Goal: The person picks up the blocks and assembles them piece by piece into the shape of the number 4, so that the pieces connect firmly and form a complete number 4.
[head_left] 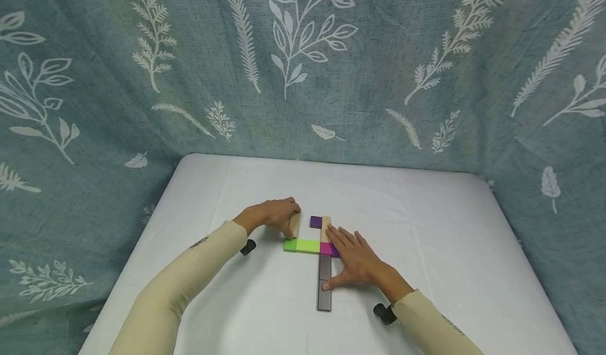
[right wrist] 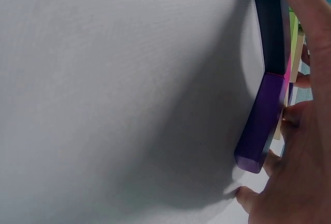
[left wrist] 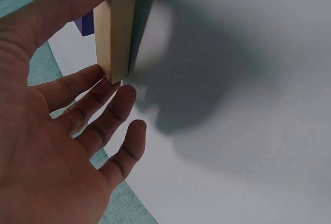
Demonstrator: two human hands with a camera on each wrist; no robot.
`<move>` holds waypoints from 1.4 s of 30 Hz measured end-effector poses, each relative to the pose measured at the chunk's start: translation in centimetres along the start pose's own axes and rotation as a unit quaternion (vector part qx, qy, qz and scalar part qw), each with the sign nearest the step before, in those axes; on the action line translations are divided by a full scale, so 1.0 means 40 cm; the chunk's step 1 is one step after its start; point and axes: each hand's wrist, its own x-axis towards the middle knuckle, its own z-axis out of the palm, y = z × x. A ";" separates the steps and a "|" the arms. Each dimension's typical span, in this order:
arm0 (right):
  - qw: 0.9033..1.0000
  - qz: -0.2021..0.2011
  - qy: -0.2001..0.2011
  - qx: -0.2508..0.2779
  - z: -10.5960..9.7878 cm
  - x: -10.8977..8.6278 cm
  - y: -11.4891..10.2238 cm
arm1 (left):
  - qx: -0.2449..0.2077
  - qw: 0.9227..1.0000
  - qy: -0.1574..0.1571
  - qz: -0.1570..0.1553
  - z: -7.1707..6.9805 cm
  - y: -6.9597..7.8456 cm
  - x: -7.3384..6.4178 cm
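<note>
My left hand [head_left: 274, 215] pinches a plain wooden block [head_left: 294, 226] lengthwise, thumb at its near end by a green block [head_left: 290, 245] and fingertips at its far end. In the left wrist view the wooden block [left wrist: 120, 38] abuts the green one. My right hand [head_left: 357, 260] lies spread over the other blocks. Its thumb tip is on the dark grey blocks [head_left: 324, 300], and its forefinger reaches a second wooden block [head_left: 325, 231]. A lime block [head_left: 307, 246] and a magenta block [head_left: 325, 248] continue the row to a purple block [right wrist: 261, 120], partly hidden by the right hand in the head view.
A small dark purple block [head_left: 316, 222] lies beside the second wooden block's far end. Everything stands on a white-covered table [head_left: 236, 313]. Behind and beside it hangs a blue-green leaf-patterned curtain [head_left: 369, 118]. A black wrist device [head_left: 384, 314] is under the right wrist.
</note>
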 end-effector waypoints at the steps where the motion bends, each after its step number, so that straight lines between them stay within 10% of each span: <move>1: 1.000 0.000 0.000 0.000 0.000 0.000 0.000 | -0.001 1.000 0.000 0.000 0.000 0.000 -0.001; 42: 1.000 0.000 0.005 0.006 -0.002 -0.002 -0.005 | -0.020 0.999 0.024 -0.005 0.031 -0.007 -0.005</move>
